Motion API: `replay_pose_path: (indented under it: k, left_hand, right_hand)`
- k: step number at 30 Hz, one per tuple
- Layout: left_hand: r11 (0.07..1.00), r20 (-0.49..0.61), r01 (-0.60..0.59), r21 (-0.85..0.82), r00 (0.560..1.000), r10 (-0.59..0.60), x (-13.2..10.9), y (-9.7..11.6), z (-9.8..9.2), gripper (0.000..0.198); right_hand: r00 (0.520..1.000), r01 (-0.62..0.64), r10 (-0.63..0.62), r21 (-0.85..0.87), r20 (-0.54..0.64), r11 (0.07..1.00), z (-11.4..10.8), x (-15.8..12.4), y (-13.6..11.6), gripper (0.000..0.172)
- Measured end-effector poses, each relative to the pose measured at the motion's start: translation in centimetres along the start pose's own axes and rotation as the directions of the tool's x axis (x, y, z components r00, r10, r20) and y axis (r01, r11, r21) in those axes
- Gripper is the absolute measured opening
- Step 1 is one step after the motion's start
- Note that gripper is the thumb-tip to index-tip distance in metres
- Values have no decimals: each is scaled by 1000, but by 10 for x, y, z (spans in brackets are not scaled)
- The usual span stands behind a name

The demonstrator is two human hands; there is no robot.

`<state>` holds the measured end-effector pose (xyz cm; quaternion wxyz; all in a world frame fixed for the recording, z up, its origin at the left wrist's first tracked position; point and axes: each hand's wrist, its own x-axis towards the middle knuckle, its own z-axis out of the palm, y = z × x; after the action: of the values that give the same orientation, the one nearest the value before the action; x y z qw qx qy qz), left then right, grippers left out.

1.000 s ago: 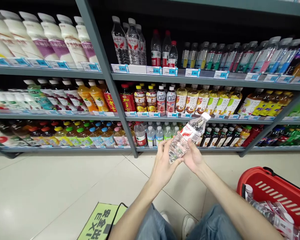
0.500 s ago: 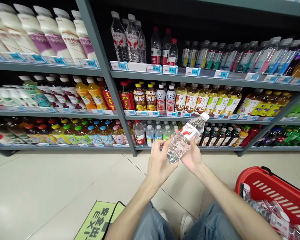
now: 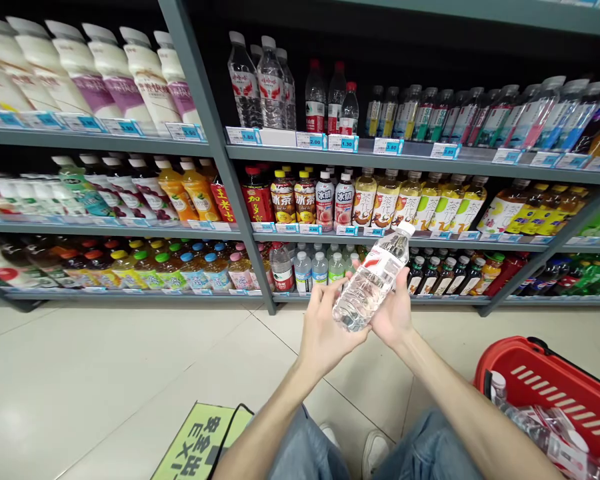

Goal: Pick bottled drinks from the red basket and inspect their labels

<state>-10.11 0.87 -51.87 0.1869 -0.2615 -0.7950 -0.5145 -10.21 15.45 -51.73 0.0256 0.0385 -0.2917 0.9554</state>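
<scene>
A clear water bottle (image 3: pixel 373 283) with a white cap and a red-and-white label tilts up to the right between my two hands, in front of the lowest shelf. My left hand (image 3: pixel 327 327) grips it near its base, thumb underneath and fingers against the side. My right hand (image 3: pixel 394 310) supports it from behind and the right, its fingers partly hidden by the bottle. Similar water bottles (image 3: pixel 271 83) with white caps stand on the upper shelf.
A red shopping basket (image 3: pixel 555 380) with several water bottles (image 3: pixel 555 443) stands at the lower right. Drink shelves (image 3: pixel 380 157) run across the front. A green exit sign (image 3: pixel 195 443) lies on the tiled floor (image 3: pixel 130 373) at the lower left.
The bottle has rolled slightly in my hands, so its label faces a little differently. The fingers of my left hand have shifted on it. The view has moved a little.
</scene>
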Motion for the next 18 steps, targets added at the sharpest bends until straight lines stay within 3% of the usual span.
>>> replay_pose_path:
  k: [2, 4, 7, 10, 13, 18]
  left_hand:
    - [973, 92, 173, -150, 983, -161, 2, -1, -2, 80]
    - [891, 229, 343, -297, 932, -283, 4, -3, -4, 83]
    - [708, 417, 517, -481, 845, -334, 5, -9, -2, 85]
    - [564, 511, 596, -571, 796, -324, 3, -13, 3, 85]
    - [526, 533, 623, -579, 777, -334, 0, -15, 8, 83]
    - [482, 537, 666, -569, 745, -395, -3, -16, 11, 87]
  right_hand:
    - [1000, -1, 1, 7, 19, 1000, -1, 1, -4, 69]
    - [1000, 1, -1, -9, 23, 1000, -2, 3, -8, 66]
    - [999, 36, -36, -71, 1, 997, -2, 4, -11, 60]
    - [993, 73, -86, -148, -83, 986, -1, 4, -5, 58]
    - [977, 112, -150, -229, -154, 967, 2, 1, 7, 55]
    - [989, 105, -136, -351, -63, 930, 5, -4, 20, 49]
